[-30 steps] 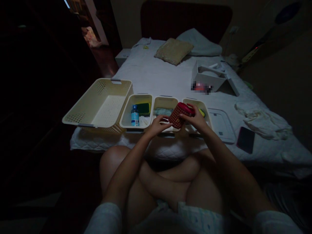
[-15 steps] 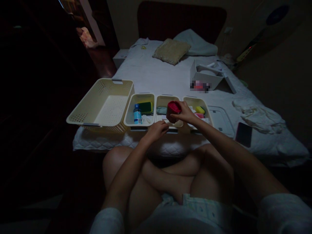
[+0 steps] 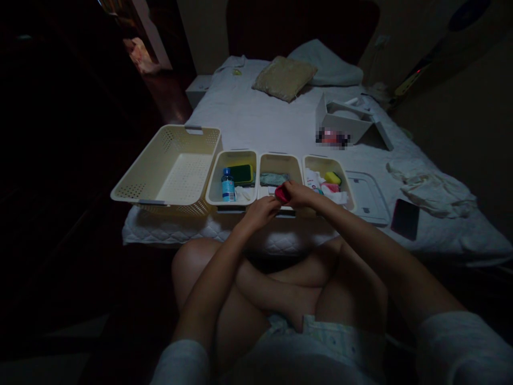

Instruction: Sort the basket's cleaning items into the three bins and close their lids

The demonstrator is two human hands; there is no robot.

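My right hand (image 3: 298, 193) is closed around a dark red round container (image 3: 282, 194), mostly hidden by the fingers, low over the front of the middle bin (image 3: 282, 160). My left hand (image 3: 262, 210) lies right beside it at that bin's front rim, fingers bent together; whatever they hold is hidden. A folded grey-green cloth (image 3: 274, 179) lies inside the middle bin. In the left bin (image 3: 212, 187) are a blue-capped bottle (image 3: 228, 186), a dark green and yellow item (image 3: 241, 174) and something white. The right bin (image 3: 349, 187) contains a yellow sponge (image 3: 332, 178), a pink item and white packets.
A large cream basket (image 3: 138, 179) stands at the left on the bed (image 3: 256, 117). Right of the bins lie a clear lid (image 3: 368, 195), a phone (image 3: 405, 219) and a crumpled cloth (image 3: 435, 187). A white box (image 3: 340, 127) and a cushion (image 3: 285, 78) are farther back.
My right hand has lowered the red container toward the front of the middle bin and closer to my left hand. The view has shifted slightly.
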